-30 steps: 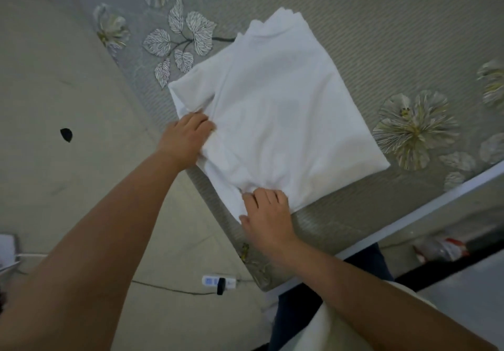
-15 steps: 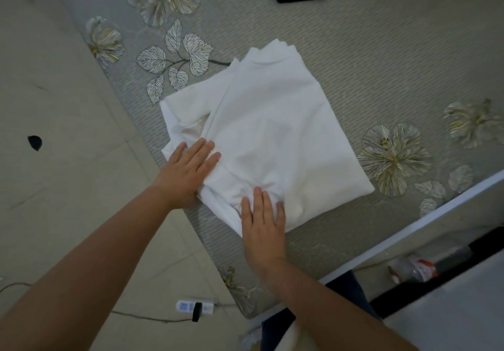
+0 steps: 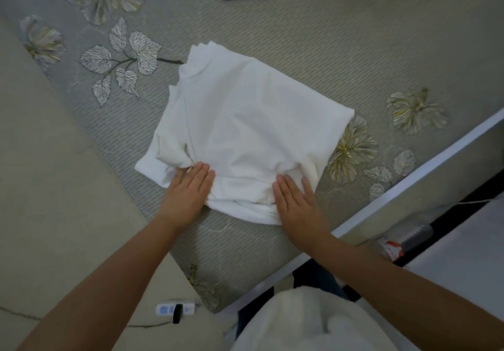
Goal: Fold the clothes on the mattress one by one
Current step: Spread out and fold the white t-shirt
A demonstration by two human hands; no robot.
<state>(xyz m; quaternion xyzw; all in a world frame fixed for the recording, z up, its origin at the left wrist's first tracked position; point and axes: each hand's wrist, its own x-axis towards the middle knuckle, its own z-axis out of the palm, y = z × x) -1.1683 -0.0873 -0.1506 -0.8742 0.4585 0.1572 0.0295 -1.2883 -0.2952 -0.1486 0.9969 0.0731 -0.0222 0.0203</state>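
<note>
While the folded white shirt (image 3: 245, 137) lies on the mattress (image 3: 354, 45) near its corner, both hands rest flat on the shirt's near edge. Left hand (image 3: 186, 193) has straight fingers (image 3: 200, 172) together, pressing beside a bunched sleeve at the shirt's left corner. Right hand (image 3: 297, 206) lies with fingers (image 3: 285, 188) extended and slightly spread over the right near corner. Neither grips cloth. Most of the shirt stretches beyond the fingertips. A power strip (image 3: 176, 309) sits on the floor.

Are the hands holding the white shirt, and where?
Nothing is gripped. Both hands, left and right, press flat on the white shirt near its closest edge.
</note>
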